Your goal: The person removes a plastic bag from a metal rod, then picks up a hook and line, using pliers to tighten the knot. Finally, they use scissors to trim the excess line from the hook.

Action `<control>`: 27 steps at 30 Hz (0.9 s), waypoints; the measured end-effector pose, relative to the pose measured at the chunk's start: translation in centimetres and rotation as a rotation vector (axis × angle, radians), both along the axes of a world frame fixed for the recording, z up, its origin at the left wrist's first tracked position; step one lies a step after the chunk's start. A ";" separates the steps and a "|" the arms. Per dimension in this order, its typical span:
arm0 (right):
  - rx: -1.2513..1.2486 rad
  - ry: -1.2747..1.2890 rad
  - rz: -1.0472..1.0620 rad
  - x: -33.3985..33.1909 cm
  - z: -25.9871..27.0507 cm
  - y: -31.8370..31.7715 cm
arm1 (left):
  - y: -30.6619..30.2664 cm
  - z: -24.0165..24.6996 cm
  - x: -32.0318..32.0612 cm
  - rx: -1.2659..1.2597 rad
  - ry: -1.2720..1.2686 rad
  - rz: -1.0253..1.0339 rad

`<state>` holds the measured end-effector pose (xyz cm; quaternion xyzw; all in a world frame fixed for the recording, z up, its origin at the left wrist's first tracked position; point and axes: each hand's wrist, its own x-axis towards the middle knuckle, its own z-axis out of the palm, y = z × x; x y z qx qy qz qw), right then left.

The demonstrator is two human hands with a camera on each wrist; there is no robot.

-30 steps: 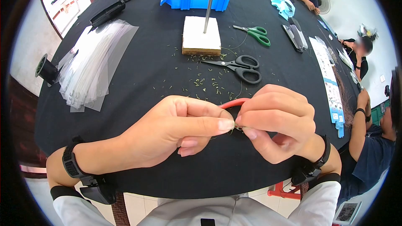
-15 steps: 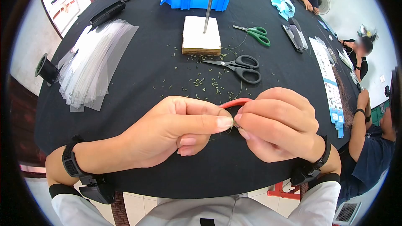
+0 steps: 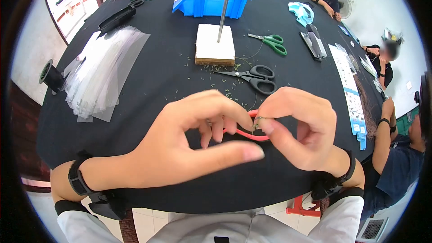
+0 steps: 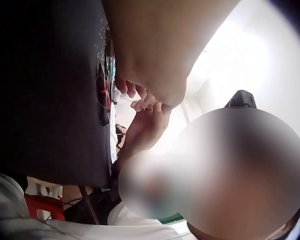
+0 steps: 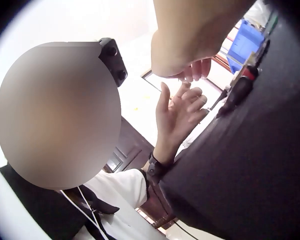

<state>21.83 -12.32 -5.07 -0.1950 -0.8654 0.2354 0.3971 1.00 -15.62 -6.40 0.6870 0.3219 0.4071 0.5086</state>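
Note:
In the head view the right hand [image 3: 301,128] pinches a small greenish knotted strand [image 3: 256,123] between thumb and index finger. The left hand [image 3: 189,139] is beside it, thumb spread away from the fingers, its index fingertip close to the strand; whether it touches is unclear. Behind both hands lies a red curved band [image 3: 252,136], partly hidden by the fingers. The right wrist view shows the left hand [image 5: 180,112] with thumb and fingers apart. In the left wrist view the right hand [image 4: 147,127] is small and its hold unclear.
Black scissors [image 3: 256,78], green scissors [image 3: 272,42] and a white-topped block [image 3: 215,42] with a metal rod lie beyond the hands, among green clippings. A blue bin [image 3: 213,2] stands behind. Clear plastic sleeves [image 3: 101,74] and a spool [image 3: 51,76] are left; a stapler [image 3: 313,42] is right.
The left thumb has come away from the fingers and the pinched spot, opening the left hand. The right hand's index and thumb now form a rounder pinch. More of the red band shows.

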 end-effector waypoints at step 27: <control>-0.295 0.077 0.006 -5.1 4.4 5.2 | 1.9 1.9 -5.2 -0.005 0.548 0.208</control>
